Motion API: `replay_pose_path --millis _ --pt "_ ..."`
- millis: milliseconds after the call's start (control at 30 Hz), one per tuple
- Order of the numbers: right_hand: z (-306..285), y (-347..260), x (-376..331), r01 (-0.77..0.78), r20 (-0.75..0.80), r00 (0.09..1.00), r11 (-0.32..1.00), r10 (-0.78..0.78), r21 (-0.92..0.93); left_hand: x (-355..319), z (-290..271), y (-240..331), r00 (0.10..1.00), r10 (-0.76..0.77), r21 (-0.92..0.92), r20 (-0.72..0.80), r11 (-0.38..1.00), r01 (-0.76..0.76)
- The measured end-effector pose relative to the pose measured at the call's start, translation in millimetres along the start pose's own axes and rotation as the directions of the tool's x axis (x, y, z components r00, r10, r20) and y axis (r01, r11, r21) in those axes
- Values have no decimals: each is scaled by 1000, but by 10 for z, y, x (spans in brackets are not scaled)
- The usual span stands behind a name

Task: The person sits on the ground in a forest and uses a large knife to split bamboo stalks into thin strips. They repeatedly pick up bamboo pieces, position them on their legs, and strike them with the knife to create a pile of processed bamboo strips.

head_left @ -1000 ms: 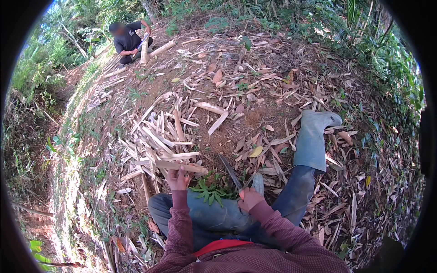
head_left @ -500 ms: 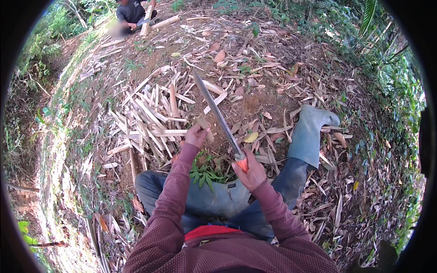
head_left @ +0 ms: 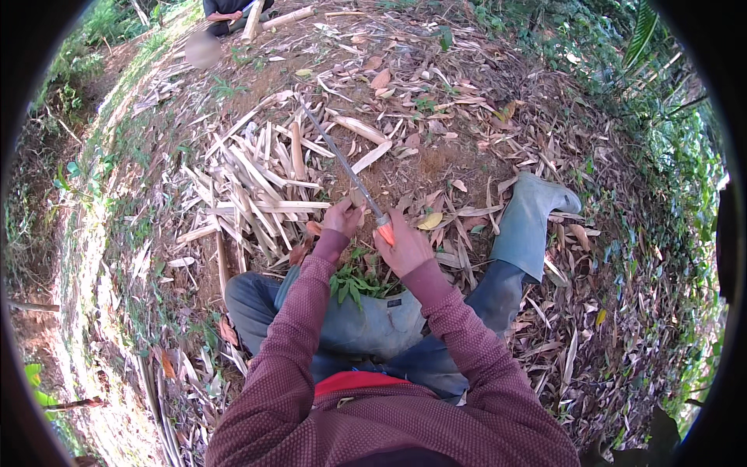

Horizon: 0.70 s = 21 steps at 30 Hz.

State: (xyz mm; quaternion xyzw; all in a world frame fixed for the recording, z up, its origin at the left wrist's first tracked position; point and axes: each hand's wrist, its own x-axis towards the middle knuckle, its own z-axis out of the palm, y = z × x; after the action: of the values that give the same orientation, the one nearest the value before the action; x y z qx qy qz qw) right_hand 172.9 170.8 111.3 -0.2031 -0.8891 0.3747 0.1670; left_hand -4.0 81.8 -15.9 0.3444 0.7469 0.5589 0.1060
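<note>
My right hand is wrapped round the orange handle of a machete. Its long, narrow blade slants away to the far left, over the ground in front of me. Close beside the blade's base, my left hand is closed on a small piece of split wood. Most of that piece is hidden by the fingers and the blade, and I cannot tell whether the edge touches it. Beyond my left hand lies a heap of pale split wood sticks on the ground.
My bent leg in a grey-green rubber boot lies across in front of me, by a green leafy plant. The other boot stretches out to the right. Dry leaves cover the slope. At the far left sits another person beside a log.
My right hand has moved forward and left, bringing the machete toward my left hand; its blade now leans further left. My left hand has shifted slightly right and nearer, still gripping the wood piece.
</note>
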Motion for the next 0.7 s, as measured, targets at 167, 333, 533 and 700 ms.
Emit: replay_pose_path --millis 167,333,533,700 --pt "-4 26 -69 -27 -26 999 999 28 32 15 -18 251 1000 -2 103 -11 995 3" --pt "-247 -163 -53 -17 43 999 997 14 74 48 -179 418 1000 -11 182 14 983 8" --pt "74 285 248 -127 117 985 992 127 -10 -316 -279 178 974 -185 350 -131 911 220" --pt "-243 -262 118 -27 107 994 999 23 36 -809 -822 472 987 -8 298 -162 953 57"
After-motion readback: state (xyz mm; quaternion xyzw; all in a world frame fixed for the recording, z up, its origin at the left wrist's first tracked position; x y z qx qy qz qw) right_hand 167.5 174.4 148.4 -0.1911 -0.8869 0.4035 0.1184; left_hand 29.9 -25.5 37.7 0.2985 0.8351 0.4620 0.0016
